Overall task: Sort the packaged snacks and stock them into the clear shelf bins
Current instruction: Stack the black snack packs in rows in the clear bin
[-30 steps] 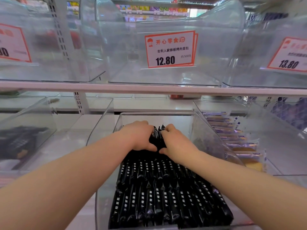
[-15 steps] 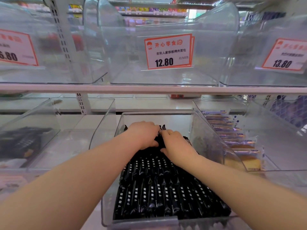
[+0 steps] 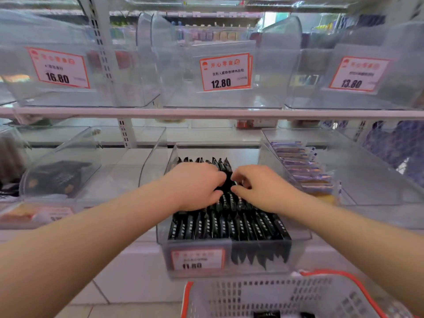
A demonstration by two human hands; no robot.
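A clear shelf bin (image 3: 300,235) on the lower shelf holds rows of black snack packets (image 3: 227,226) standing on edge. Both my hands are inside it, over the back rows. My left hand (image 3: 195,184) curls its fingers down onto the packets at the left. My right hand (image 3: 257,187) has bent fingers pinching packets just to its right. The two hands almost touch. A row of black packet tips (image 3: 206,160) shows behind my fingers. What lies under my palms is hidden.
A price tag reading 11.80 (image 3: 197,259) sits on the bin's front. The bin to the right holds purple-wrapped cakes (image 3: 302,168). A bin at left holds dark packs (image 3: 55,177). Upper bins (image 3: 270,97) carry price tags. A grey basket with orange rim (image 3: 275,297) stands below.
The view has drawn back and tilted down, bringing the bin's front tag and the basket into view. My hands have spread slightly apart over the back rows of packets.
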